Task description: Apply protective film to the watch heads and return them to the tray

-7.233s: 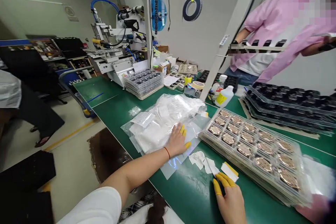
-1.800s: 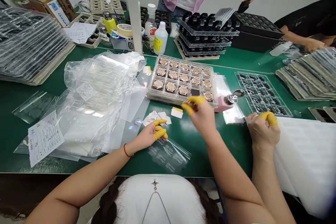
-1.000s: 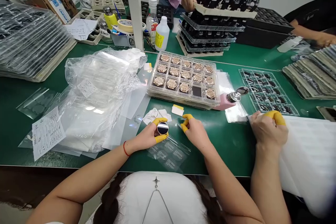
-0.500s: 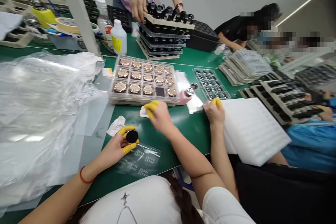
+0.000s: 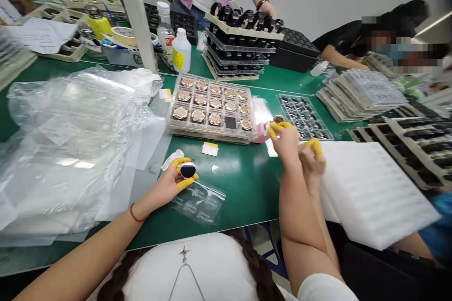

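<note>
My left hand [image 5: 173, 178], in yellow finger cots, grips a round watch head [image 5: 188, 170] with its dark face showing. Below it on the green table lies a clear printed zip bag [image 5: 203, 202], and a crumpled white cloth [image 5: 172, 159] is just behind. My right hand [image 5: 286, 143], also in finger cots, reaches right with its fingers pinched at a pink pot [image 5: 260, 132] with a raised round lid [image 5: 278, 119]. What those fingers grip is hidden. Behind both hands stands a clear compartment tray [image 5: 212, 132] of rose-gold watch heads, with one dark compartment at the front.
A co-worker's hand [image 5: 312, 157] is right beside mine, at a white foam sheet [image 5: 374, 193]. Plastic bags [image 5: 81, 146] cover the left side. Bottles [image 5: 181, 51], stacked watch trays [image 5: 236, 59] and a person in pink stand behind. A small note pad [image 5: 210, 148] lies mid-table.
My right hand has moved right, from the note pad to the pink pot. My left hand still holds the watch head, now tilted slightly. The person in pink has let go of the tray's left side.
</note>
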`<state>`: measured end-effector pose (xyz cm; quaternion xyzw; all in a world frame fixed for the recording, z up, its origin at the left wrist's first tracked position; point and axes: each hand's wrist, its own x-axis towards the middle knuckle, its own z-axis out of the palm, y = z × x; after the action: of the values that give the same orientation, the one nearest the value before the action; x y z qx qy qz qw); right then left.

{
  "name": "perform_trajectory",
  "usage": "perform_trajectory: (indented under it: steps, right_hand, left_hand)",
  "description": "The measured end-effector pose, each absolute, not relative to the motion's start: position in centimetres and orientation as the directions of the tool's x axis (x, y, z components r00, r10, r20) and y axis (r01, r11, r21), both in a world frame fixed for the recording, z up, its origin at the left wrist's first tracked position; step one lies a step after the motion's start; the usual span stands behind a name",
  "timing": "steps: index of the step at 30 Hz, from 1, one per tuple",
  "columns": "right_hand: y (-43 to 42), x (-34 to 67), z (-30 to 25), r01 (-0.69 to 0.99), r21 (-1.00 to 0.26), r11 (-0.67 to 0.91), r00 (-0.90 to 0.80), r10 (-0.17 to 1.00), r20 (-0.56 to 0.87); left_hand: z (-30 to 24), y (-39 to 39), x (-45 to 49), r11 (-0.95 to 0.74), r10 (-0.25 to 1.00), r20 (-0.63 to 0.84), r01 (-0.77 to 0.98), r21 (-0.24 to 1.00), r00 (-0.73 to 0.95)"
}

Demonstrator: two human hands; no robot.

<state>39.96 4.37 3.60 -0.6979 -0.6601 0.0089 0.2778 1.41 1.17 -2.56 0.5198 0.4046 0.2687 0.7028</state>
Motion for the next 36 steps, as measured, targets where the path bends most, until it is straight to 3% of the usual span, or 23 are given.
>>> perform_trajectory:
  steps: [4, 6, 8, 10, 12, 18, 24, 36]
  right_hand:
    - [3.8, 37.7, 4.5, 0.947, -0.319, -0.03, 0.174, 0.883, 0.435]
    - [3.0, 34.0, 4.7, 0.93, -0.351, 0.104, 0.073, 0.887, 0.457]
    - [1.7, 29.1, 4.4, 0.833, -0.396, 0.387, -0.179, 0.865, 0.469]
    - [0.5, 24.1, 3.3, 0.724, -0.347, 0.596, -0.402, 0.774, 0.49]
    - [-0.4, 20.2, 1.9, 0.683, -0.28, 0.674, -0.504, 0.713, 0.487]
    - [-1.7, 18.0, -0.3, 0.641, -0.105, 0.761, -0.635, 0.601, 0.485]
    - [-0.9, 19.2, -0.3, 0.712, -0.16, 0.684, -0.536, 0.677, 0.505]
    - [-0.9, 20.5, -0.3, 0.546, -0.254, 0.798, -0.682, 0.6, 0.418]
  left_hand:
    - [-2.0, 0.9, 1.4, 0.286, 0.819, -0.263, 0.033, 0.958, 0.51]
    - [-1.6, 0.8, 1.4, 0.297, 0.805, -0.272, 0.038, 0.954, 0.527]
    - [-1.2, 0.6, 1.4, 0.299, 0.787, -0.268, 0.037, 0.954, 0.556]
    - [-0.9, 0.5, 1.3, 0.27, 0.77, -0.242, 0.042, 0.962, 0.59]
    - [-0.8, 0.4, 1.2, 0.225, 0.764, -0.209, 0.051, 0.973, 0.61]
    - [-1.5, 0.6, 0.8, 0.17, 0.821, -0.163, 0.038, 0.985, 0.547]
    - [-1.5, 0.6, 1.0, 0.197, 0.791, -0.166, 0.012, 0.98, 0.589]
    - [-1.6, 0.7, 0.9, 0.232, 0.801, -0.198, 0.012, 0.973, 0.565]
